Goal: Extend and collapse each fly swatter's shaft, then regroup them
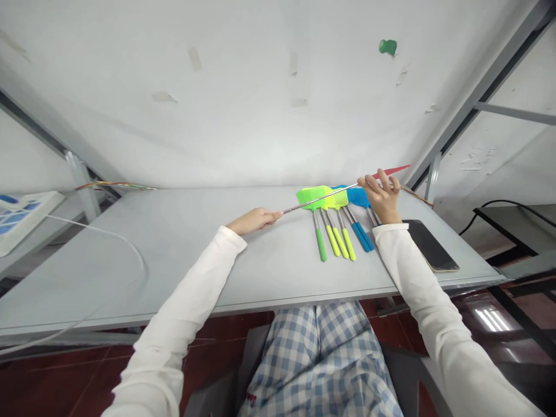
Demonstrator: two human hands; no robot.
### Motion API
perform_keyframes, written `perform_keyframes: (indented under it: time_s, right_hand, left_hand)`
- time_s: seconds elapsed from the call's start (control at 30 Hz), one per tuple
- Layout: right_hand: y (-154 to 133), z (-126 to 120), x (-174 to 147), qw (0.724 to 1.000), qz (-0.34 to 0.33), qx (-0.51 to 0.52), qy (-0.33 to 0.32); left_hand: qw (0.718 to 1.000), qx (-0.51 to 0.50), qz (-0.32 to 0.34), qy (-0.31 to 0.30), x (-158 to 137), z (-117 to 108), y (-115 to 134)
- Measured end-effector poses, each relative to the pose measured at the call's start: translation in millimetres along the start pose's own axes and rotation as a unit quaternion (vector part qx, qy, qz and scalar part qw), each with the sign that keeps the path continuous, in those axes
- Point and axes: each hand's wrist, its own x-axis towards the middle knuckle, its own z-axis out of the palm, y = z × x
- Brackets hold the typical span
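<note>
A fly swatter with a thin metal rod and a red head is stretched between my two hands, above the table. My left hand is closed around its handle end. At the other end, my right hand pinches the rod close to the red head, with some fingers raised. Below the rod lie several more swatters in a row: a green one, yellow ones and blue ones. Their mesh heads overlap toward the wall, and the handles point at me. My right wrist partly covers the blue ones.
A dark phone lies on the grey table right of my right wrist. A white cable crosses the table's left side. At far left stands a white and blue object. Metal frame posts rise at the back corners.
</note>
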Motion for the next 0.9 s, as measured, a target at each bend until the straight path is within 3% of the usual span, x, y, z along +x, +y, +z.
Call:
perform_keyframes:
  time_s: [0.07, 0.13, 0.27, 0.4, 0.53, 0.73, 0.9]
  right_hand:
    - [-10, 1, -1, 1.000, 0.008, 0.000, 0.001]
    - [-30, 3, 0, 1.000, -0.014, 0.005, -0.021]
    - [-70, 7, 4, 0.981, -0.154, 0.025, -0.116]
    - [-93, 3, 7, 0.972, -0.181, 0.028, -0.145]
    - [-104, -5, 6, 0.965, -0.203, 0.061, -0.151]
    - [-95, -11, 10, 0.958, -0.235, 0.067, -0.148]
    - [-48, -15, 11, 0.979, -0.164, 0.032, -0.115]
  left_hand:
    - [0.993, 0.100, 0.001, 0.059, -1, -4, -11]
    - [0.969, 0.211, -0.016, 0.126, -2, -7, -21]
    - [0.928, 0.307, -0.019, 0.210, 0, -2, -29]
    - [0.920, 0.317, 0.012, 0.231, 4, 16, -17]
    - [0.918, 0.352, -0.008, 0.180, 6, 32, -3]
    - [0.902, 0.406, -0.012, 0.148, 12, 34, -8]
    - [0.879, 0.432, -0.029, 0.198, 12, 10, -36]
